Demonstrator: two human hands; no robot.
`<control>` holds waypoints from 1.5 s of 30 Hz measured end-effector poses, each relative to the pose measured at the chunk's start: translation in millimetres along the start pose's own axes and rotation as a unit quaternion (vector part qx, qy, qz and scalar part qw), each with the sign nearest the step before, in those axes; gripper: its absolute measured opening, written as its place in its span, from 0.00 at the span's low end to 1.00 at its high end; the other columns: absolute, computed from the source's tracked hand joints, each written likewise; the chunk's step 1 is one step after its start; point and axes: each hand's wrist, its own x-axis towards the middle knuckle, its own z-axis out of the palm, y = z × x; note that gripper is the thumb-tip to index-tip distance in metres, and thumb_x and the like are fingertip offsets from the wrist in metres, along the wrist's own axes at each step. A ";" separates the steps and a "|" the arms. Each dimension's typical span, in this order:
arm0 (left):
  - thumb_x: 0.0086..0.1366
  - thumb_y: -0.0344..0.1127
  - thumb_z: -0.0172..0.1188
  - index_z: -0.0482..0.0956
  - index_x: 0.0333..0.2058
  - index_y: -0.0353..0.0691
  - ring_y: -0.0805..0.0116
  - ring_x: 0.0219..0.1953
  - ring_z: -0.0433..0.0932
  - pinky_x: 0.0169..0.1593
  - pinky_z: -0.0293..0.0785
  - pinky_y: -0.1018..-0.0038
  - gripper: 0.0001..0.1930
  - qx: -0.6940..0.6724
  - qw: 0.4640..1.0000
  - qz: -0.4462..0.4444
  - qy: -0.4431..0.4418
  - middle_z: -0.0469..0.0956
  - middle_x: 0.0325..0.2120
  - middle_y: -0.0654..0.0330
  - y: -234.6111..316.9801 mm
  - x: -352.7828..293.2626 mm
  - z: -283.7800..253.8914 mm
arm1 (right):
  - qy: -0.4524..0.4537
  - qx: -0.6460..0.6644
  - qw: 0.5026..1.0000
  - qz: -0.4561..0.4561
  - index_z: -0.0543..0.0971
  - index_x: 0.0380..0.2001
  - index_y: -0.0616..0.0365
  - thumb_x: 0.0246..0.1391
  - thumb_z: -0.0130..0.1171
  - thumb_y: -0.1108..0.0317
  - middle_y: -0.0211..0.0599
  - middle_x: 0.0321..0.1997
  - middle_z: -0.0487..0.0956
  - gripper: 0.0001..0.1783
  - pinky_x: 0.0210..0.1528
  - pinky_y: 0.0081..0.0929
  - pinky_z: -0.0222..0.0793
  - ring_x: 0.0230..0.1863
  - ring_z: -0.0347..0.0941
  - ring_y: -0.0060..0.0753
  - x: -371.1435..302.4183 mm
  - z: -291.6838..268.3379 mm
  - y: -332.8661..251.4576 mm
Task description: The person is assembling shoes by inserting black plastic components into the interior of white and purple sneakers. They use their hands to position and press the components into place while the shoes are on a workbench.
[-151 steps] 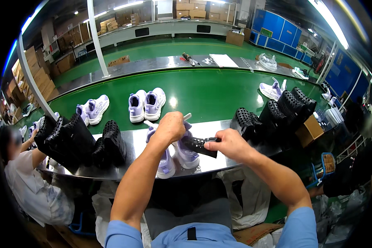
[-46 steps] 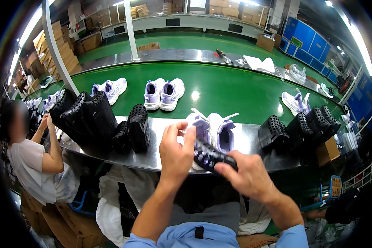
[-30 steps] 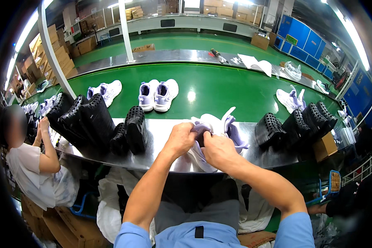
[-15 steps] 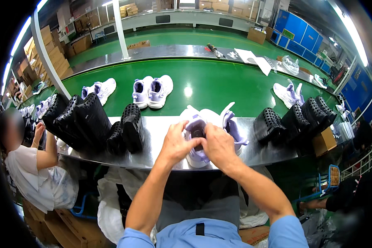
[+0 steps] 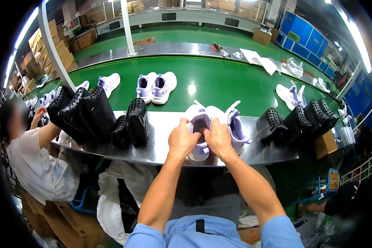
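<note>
On the metal ledge in front of me stands a white and lilac sneaker [image 5: 199, 154], its heel toward me. My left hand [image 5: 182, 139] grips the left side of its collar, and my right hand [image 5: 218, 139] the right side. Both thumbs reach into the shoe opening, over the dark insole; their tips are partly hidden there. Right beside it, another white and lilac sneaker [image 5: 237, 135] stands with its tongue raised, close to my right hand.
Black perforated shoe-shaped blocks stand left [image 5: 137, 123] and right [image 5: 272, 124] on the ledge [image 5: 159, 142]. Beyond it, a green belt [image 5: 219, 78] carries a pair of sneakers [image 5: 164, 87] and other shoes [image 5: 290, 96]. A co-worker [image 5: 37, 161] sits at the left.
My hands have shifted slightly, and the thumbs, close together over the opening before, now sit lower inside the sneaker. At the left, sneakers on the belt and the co-worker's arm have moved a little.
</note>
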 end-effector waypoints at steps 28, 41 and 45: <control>0.60 0.20 0.63 0.78 0.45 0.39 0.41 0.35 0.82 0.41 0.76 0.49 0.14 -0.144 0.984 0.064 0.078 0.81 0.28 0.43 -26.0 -2.8 -13.6 | -0.134 0.233 0.930 -0.249 0.78 0.36 0.61 0.46 0.60 0.69 0.48 0.36 0.80 0.13 0.50 0.40 0.74 0.42 0.77 0.50 37.1 -5.1 -9.0; 0.59 0.32 0.71 0.87 0.47 0.44 0.48 0.39 0.85 0.44 0.81 0.55 0.16 0.130 0.984 0.120 0.027 0.84 0.33 0.48 -15.7 -10.9 -28.9 | -0.097 0.575 0.812 -0.032 0.80 0.39 0.63 0.64 0.59 0.57 0.38 0.40 0.83 0.17 0.59 0.27 0.67 0.49 0.76 0.28 31.9 23.5 -0.8; 0.58 0.34 0.73 0.85 0.52 0.50 0.47 0.41 0.84 0.44 0.80 0.55 0.21 0.161 0.972 0.145 0.093 0.82 0.38 0.52 0.8 -25.0 -41.2 | -0.076 0.636 0.766 -0.052 0.78 0.38 0.62 0.67 0.53 0.60 0.39 0.42 0.82 0.15 0.60 0.32 0.67 0.48 0.75 0.31 33.7 32.5 -0.8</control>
